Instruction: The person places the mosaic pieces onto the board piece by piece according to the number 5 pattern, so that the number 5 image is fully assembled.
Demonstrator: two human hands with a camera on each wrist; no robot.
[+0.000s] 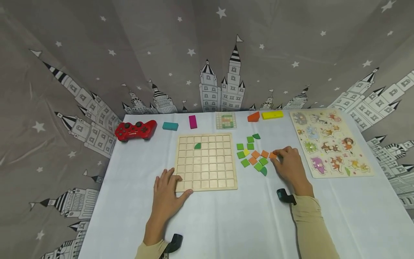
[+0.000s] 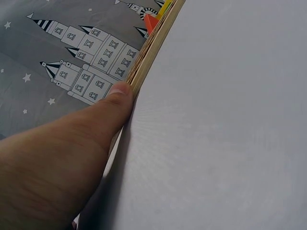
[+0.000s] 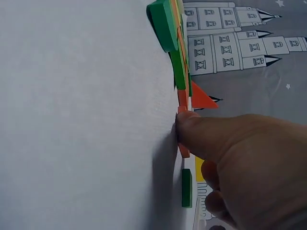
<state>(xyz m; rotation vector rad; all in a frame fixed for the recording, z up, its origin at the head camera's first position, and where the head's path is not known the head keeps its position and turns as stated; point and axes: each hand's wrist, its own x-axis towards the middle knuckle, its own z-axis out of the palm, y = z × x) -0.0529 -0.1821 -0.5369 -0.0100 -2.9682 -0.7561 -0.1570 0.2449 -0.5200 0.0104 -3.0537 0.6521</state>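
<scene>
A wooden grid board (image 1: 207,162) lies on the white table, with a dark green quarter-round tile (image 1: 197,146) in one of its upper-left cells. My left hand (image 1: 166,196) rests spread at the board's near left corner, the thumb (image 2: 120,91) against its front edge. To the right of the board, my right hand (image 1: 291,167) pinches an orange square tile (image 1: 273,155), low at the tabletop. Loose tiles lie between hand and board: green squares (image 1: 245,163), orange squares (image 1: 255,154), a yellow piece (image 1: 247,152) and a green quarter-round (image 1: 263,171). A green tile (image 3: 186,189) shows beyond my right thumb.
Along the back stand a red game controller (image 1: 136,130), a teal block (image 1: 170,126), a magenta block (image 1: 192,122), a pattern card (image 1: 226,120), an orange block (image 1: 253,117) and a yellow block (image 1: 272,114). An animal puzzle board (image 1: 331,144) lies at the right.
</scene>
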